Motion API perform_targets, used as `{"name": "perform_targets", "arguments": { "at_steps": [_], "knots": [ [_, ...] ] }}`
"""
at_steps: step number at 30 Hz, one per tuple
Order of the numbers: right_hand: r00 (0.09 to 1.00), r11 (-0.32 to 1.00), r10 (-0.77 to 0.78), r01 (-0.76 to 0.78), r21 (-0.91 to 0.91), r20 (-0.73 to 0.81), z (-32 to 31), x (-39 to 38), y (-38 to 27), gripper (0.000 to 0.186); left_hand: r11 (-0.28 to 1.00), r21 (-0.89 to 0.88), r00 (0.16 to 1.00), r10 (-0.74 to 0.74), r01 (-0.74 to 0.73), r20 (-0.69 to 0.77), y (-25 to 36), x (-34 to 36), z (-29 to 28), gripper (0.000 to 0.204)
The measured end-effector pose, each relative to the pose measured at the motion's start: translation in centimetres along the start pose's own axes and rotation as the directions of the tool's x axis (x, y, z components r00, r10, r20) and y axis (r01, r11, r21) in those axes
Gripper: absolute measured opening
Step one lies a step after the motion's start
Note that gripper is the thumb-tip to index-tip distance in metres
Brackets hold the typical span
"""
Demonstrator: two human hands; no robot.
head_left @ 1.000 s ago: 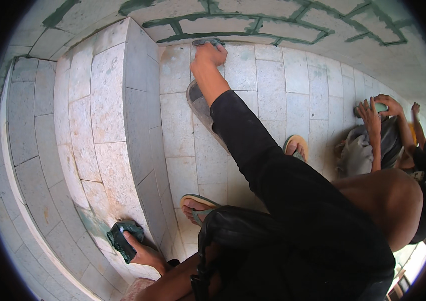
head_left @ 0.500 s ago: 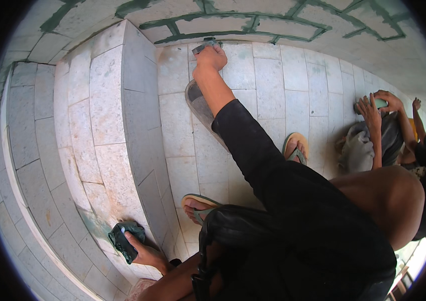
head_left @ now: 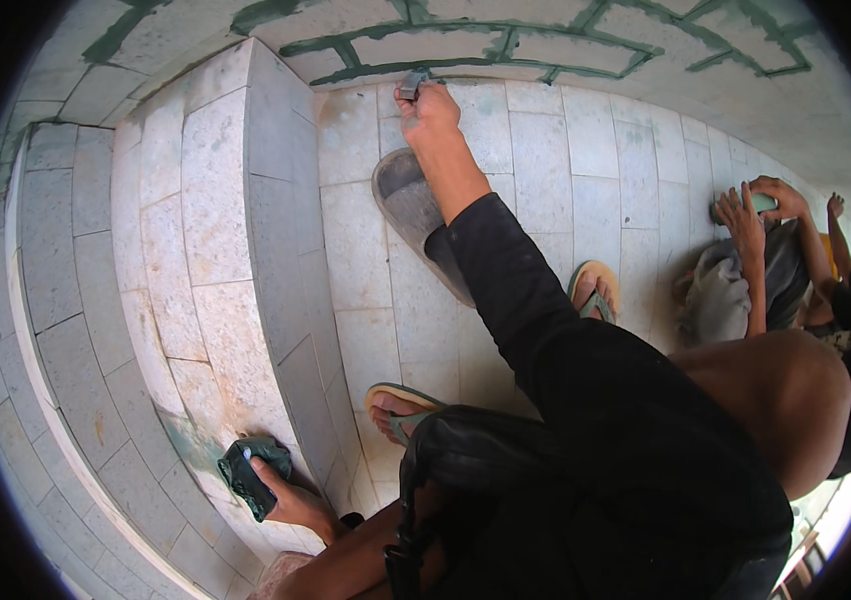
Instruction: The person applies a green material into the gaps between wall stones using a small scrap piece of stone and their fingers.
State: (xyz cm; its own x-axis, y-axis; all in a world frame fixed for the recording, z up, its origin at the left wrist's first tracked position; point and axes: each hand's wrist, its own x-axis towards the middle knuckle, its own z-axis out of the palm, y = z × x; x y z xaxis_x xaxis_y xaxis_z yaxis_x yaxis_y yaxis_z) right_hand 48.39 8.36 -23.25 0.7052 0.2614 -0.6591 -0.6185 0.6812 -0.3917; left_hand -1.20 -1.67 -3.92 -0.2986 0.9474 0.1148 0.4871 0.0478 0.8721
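Observation:
My left hand (head_left: 290, 497), at the lower left, grips a dark green, crumpled, paste-smeared packet (head_left: 253, 477) resting on the tiled ledge (head_left: 215, 330). The thumb lies across the packet, and the other fingers are mostly hidden. My right arm, in a black sleeve, reaches forward to the foot of the wall. There my right hand (head_left: 432, 112) is closed on a small flat grey scraper (head_left: 411, 86), held at the joint where the wall (head_left: 425, 48) meets the floor tiles (head_left: 355, 260). Green paste fills the wall's joints above.
A loose grey slide sandal (head_left: 413, 215) lies beneath my right forearm. My feet in flip-flops (head_left: 400, 412) stand on the tiles. At the right, another person's hands (head_left: 745, 215) hold a green object (head_left: 761, 203) near a grey cloth bundle (head_left: 715, 290). The ledge's raised edge runs along the left.
My right hand has shifted slightly right and turned, with the scraper now tilted more upright at the joint. The left hand and packet stay in place.

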Motion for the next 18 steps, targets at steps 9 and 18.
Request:
{"name": "perform_targets", "arguments": {
  "at_steps": [9,18],
  "knots": [
    [0.998,0.988,0.031,-0.022,0.153,-0.057,-1.4,-0.7,1.3,0.019,1.0,0.005,1.0,-0.022,0.022,0.002,0.8,-0.3,0.2,0.052],
    [0.985,0.964,0.127,-0.096,0.249,-0.113,0.6,1.6,-0.1,0.018,0.999,-0.031,1.0,0.01,-0.01,0.014,0.1,-0.1,0.2,0.051]
  ]
}}
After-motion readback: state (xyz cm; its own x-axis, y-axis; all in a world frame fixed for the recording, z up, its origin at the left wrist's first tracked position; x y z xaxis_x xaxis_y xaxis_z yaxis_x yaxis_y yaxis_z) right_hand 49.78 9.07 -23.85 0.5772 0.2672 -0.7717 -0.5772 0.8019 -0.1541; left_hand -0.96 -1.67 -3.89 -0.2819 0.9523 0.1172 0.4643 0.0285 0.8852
